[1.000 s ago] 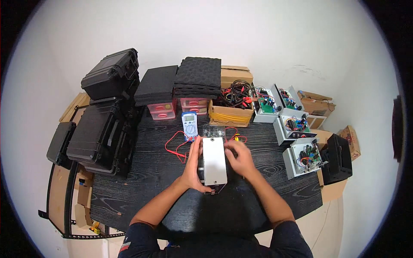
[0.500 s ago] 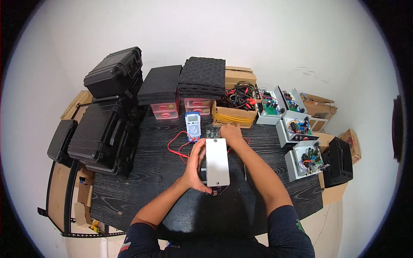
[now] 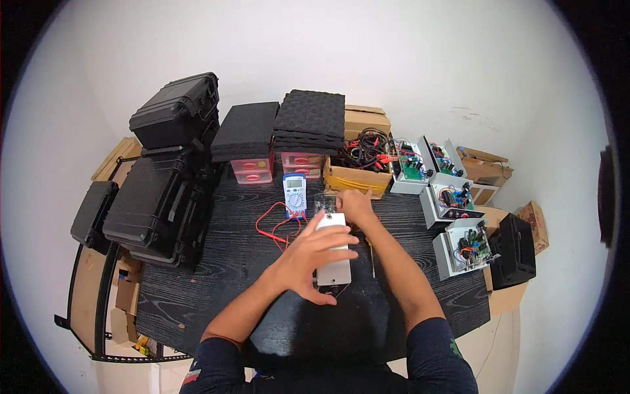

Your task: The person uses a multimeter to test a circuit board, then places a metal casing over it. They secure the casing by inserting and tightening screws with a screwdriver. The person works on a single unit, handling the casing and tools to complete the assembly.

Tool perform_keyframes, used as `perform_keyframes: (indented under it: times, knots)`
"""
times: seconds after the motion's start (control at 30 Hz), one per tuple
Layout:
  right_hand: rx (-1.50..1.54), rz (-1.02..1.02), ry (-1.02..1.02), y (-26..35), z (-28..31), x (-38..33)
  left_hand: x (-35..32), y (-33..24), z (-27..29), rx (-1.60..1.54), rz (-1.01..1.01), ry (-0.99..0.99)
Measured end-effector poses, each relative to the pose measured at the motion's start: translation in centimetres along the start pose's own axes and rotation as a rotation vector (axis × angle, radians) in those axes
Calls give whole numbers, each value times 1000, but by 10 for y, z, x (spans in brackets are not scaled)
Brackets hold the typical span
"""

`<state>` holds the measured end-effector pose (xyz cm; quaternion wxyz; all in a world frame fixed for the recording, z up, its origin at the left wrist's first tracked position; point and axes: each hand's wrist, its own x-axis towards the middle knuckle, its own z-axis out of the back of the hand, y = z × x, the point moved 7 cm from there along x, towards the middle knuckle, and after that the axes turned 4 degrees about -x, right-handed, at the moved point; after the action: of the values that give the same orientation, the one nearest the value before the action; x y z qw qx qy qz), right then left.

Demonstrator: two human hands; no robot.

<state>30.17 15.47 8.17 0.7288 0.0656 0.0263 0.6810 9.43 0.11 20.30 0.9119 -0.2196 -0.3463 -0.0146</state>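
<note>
A narrow white metal box [image 3: 338,272] stands on the black table in front of me. My left hand [image 3: 312,255] is over it with thumb and fingers spread, partly covering its top; whether it touches is hard to tell. Beyond the box, my right hand [image 3: 355,207] is at a small clear container [image 3: 323,202] holding small parts. Its fingers are curled together, and their tips and anything between them are hidden. A thin tool like a screwdriver [image 3: 373,261] lies to the right of the box. A blue-and-white multimeter [image 3: 295,196] with red leads [image 3: 266,231] is at the left.
Black hard cases [image 3: 151,197] are stacked at the left. Black foam sheets [image 3: 310,115] rest on pink-fronted drawers [image 3: 252,172]. A cardboard box [image 3: 357,184] holds cables and clips [image 3: 366,150]. Several opened white housings with circuit boards [image 3: 462,253] line the right side, beside a black case [image 3: 515,253].
My left hand has moved from the left side of the white box to over its top, and its fingers have spread. My right hand stays at the clear container.
</note>
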Motion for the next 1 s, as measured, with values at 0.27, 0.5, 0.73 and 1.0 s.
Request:
perform_keyframes:
  times: [0.27,0.5,0.73,1.0]
  knots:
    - [1023,261,-9,15,83,-60,1,-6,-18,28,-10,65]
    - [1063,551,93,47,109,-91,1,-4,-19,31,-6,51]
    - [919,560,-20,54,116,-91,-1,-5,-19,41,4,42]
    - [870,583,-87,57,122,-96,1,-6,-18,36,-4,34]
